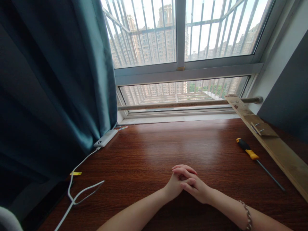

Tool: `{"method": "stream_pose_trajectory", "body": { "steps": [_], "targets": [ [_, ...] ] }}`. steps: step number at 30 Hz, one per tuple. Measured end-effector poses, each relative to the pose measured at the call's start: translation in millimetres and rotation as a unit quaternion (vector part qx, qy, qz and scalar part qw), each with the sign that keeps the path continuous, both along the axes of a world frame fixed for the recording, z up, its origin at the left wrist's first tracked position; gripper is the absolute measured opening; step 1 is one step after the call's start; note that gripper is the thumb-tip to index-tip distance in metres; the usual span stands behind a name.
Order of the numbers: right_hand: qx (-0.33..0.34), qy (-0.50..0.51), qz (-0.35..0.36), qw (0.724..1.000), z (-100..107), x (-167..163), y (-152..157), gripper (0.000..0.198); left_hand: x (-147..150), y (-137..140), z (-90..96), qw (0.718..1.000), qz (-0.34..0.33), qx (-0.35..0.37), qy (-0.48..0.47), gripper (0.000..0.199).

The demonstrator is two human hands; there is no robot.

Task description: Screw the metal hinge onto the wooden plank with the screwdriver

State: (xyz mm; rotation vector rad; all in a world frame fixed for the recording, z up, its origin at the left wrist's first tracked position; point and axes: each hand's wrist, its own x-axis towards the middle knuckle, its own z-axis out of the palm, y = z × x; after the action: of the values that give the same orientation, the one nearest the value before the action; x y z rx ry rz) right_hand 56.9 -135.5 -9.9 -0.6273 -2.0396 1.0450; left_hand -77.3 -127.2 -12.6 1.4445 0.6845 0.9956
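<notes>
My left hand (175, 183) and my right hand (198, 188) are clasped together over the dark wooden desk (154, 144), their fingers interlaced. Both are closed, and no object shows between them. The palms are hidden. Around my right wrist is a braided bracelet (247, 215). Off to the right of my hands lies a screwdriver (250, 152) with a black and yellow handle, its shaft pointing toward the near right.
Along the right side a long wooden board (271, 146) rests with screws sticking up from a small attached piece. At left, a white power strip (106, 138) with a looped white cable (83, 160) sits by a blue curtain (96, 80). A barred window (146, 35) stands behind.
</notes>
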Motion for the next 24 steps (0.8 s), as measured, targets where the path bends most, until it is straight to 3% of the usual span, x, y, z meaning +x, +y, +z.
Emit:
{"method": "stream_pose_trajectory", "body": {
  "steps": [24],
  "targets": [
    [-0.001, 0.0, -0.005, 1.0, 0.3, 0.5, -0.4, 0.039, -0.2, -0.2, 4.3, 1.0, -0.002, -0.006, 0.009, 0.026]
  ]
}}
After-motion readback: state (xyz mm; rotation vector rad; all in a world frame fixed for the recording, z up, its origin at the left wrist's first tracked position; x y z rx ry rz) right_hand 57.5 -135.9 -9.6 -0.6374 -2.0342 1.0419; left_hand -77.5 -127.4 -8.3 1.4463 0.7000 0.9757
